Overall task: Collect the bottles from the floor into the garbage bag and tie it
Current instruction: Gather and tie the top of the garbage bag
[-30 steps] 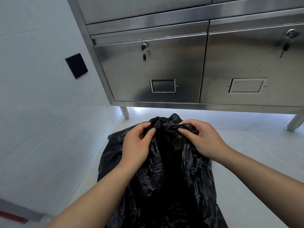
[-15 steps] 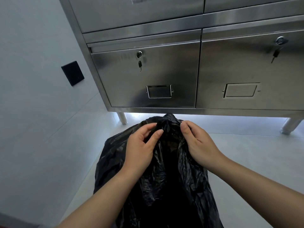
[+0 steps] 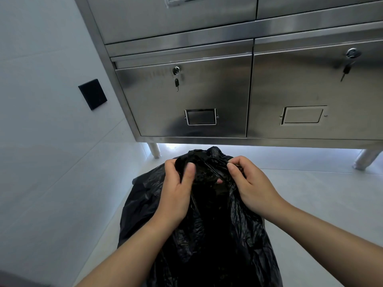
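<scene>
A black garbage bag [image 3: 209,235] stands on the pale floor in front of me, its top bunched together. My left hand [image 3: 176,193] pinches the gathered plastic on the left side of the bag's mouth, thumb pressed onto it. My right hand [image 3: 248,183] grips the bunched plastic on the right side, fingers curled around a fold. The two hands are close together at the bag's top. No bottle shows; the bag hides whatever is inside.
A stainless steel cabinet [image 3: 207,96] with keyed drawers stands on legs [image 3: 154,150] just behind the bag. A white tiled wall [image 3: 51,141] with a black square plate [image 3: 92,94] runs along the left. Pale floor [image 3: 321,199] stretches to the right.
My head has tilted slightly down, so the cabinet sits lower in view. Both hands have closed tighter on the bag's top and drawn the plastic into a smaller bunch.
</scene>
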`<state>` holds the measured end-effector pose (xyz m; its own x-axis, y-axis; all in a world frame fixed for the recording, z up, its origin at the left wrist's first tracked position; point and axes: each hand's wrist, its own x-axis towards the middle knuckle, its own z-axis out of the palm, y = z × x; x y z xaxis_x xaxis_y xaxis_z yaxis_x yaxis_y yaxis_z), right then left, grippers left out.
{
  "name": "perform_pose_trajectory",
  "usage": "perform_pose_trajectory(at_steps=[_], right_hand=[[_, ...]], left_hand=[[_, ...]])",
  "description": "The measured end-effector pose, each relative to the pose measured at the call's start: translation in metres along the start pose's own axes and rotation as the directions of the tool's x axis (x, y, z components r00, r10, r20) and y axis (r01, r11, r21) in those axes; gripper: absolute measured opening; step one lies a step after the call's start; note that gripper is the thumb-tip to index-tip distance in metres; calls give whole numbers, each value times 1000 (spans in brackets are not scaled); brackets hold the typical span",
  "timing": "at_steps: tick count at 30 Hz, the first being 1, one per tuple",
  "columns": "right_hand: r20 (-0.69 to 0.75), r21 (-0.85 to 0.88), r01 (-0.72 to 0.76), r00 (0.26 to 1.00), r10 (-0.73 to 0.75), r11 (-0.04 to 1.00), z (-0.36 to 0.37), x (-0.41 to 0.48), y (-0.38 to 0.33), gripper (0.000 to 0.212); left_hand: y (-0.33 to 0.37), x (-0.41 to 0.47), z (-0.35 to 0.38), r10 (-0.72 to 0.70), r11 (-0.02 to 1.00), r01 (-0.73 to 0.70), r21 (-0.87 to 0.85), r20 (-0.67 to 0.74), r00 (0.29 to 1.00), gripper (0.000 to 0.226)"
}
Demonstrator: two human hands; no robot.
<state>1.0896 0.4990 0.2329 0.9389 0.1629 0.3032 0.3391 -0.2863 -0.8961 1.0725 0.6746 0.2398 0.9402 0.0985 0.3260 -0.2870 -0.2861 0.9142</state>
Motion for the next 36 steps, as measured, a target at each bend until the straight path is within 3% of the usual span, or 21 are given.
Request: perform_pose_trajectory(at_steps=[5, 13, 18, 22, 26, 29, 32, 36], right_hand=[[12, -5, 20, 1000, -20, 1000, 4, -2, 1, 10], [37, -26, 73, 997, -72, 997, 10, -7, 1, 14], [75, -28, 116, 991, -114, 993, 16, -10, -3, 18], [73, 57, 63, 995, -67, 996, 16, -13, -4, 12], [29, 86, 23, 999, -25, 996, 15, -11, -5, 6], [-13, 64, 7, 1000, -6, 998, 15, -7, -3, 8], [-59, 51, -23, 998, 26, 998, 14, -5, 0, 12], [-107, 10, -60, 992, 61, 998, 12, -5, 3, 17]], left_hand=[[-5, -2, -5, 2, 991, -13, 132, 87, 996, 1], [3, -3, 1, 168, 957, -207, 203, 195, 966, 23], [1, -5, 5, 107, 919, -209, 333, 298, 949, 34], [-1, -8, 4, 135, 808, -302, 506, 339, 931, 34], [0, -12, 6, 124, 773, -359, 524, 429, 895, 36], [2, -15, 8, 69, 838, -286, 465, 429, 900, 36], [7, -12, 11, 27, 954, -126, 273, 342, 939, 32], [11, -4, 6, -40, 986, -7, 168, 274, 961, 22]])
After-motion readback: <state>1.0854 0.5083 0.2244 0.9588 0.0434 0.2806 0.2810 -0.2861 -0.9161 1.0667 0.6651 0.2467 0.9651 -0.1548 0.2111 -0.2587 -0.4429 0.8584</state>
